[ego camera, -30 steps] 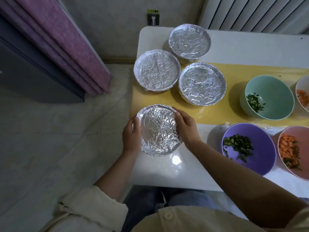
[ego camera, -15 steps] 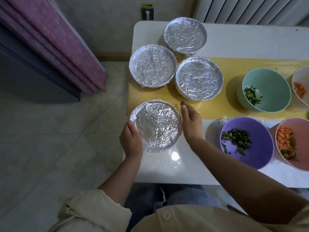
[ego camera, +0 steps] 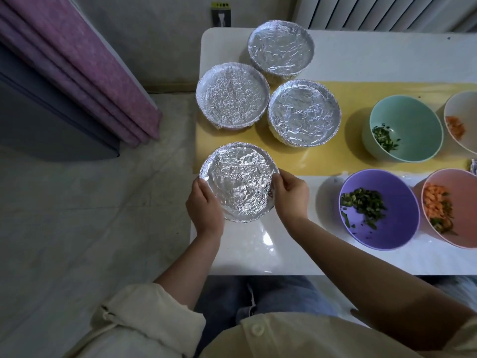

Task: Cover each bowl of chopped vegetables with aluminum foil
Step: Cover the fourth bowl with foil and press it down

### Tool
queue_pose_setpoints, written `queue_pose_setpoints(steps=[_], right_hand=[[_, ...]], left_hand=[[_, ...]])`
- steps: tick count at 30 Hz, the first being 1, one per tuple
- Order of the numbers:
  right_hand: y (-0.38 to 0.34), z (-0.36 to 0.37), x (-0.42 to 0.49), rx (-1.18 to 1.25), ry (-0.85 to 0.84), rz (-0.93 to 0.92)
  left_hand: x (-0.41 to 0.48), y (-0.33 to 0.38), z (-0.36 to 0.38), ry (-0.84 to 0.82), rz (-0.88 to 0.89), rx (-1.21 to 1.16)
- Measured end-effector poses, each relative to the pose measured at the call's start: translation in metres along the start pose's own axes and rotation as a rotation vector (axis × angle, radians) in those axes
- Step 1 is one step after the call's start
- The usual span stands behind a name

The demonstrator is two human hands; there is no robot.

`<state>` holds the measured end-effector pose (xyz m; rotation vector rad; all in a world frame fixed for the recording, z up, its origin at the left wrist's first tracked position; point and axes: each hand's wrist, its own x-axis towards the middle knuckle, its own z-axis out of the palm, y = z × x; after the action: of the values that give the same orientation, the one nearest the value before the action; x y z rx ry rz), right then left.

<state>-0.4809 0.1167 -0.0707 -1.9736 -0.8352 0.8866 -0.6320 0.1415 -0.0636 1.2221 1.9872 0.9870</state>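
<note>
A foil-covered bowl (ego camera: 238,180) sits at the table's near left corner. My left hand (ego camera: 205,206) grips its left rim and my right hand (ego camera: 290,195) grips its right rim, fingers curled over the foil edge. Three more foil-covered bowls stand behind it: one at the far back (ego camera: 280,49), one at the left (ego camera: 232,95), one to the right (ego camera: 304,112). Uncovered bowls lie to the right: a purple bowl (ego camera: 392,228) with green pieces, a mint bowl (ego camera: 413,120) with a few greens, a pink bowl (ego camera: 462,197) with orange and green pieces, and a white bowl (ego camera: 464,109) with orange pieces.
The white table (ego camera: 387,55) carries a yellow runner (ego camera: 348,156) across its middle. A pink curtain (ego camera: 77,65) hangs at the left above the grey floor. A radiator (ego camera: 387,11) stands behind the table. The table's left edge runs just beside the held bowl.
My right hand, which was off the bowl with straight fingers half a second ago, has come back and curled onto its right rim. The left hand stays on the left rim.
</note>
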Motion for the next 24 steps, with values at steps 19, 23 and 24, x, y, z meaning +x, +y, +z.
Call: queue_pose_setpoints(steps=[19,23,24], right_hand=[[0.001,0.003,0.021,0.139,-0.160,0.064],[0.000,-0.002,0.020,0.063,-0.215,-0.015],[0.000,-0.002,0.020,0.052,-0.195,-0.025]], left_hand=[[0.018,-0.004,-0.007,-0.141,-0.081,-0.016],[0.021,-0.004,-0.007,-0.176,-0.079,-0.016],[0.021,-0.006,-0.007,-0.178,-0.067,-0.019]])
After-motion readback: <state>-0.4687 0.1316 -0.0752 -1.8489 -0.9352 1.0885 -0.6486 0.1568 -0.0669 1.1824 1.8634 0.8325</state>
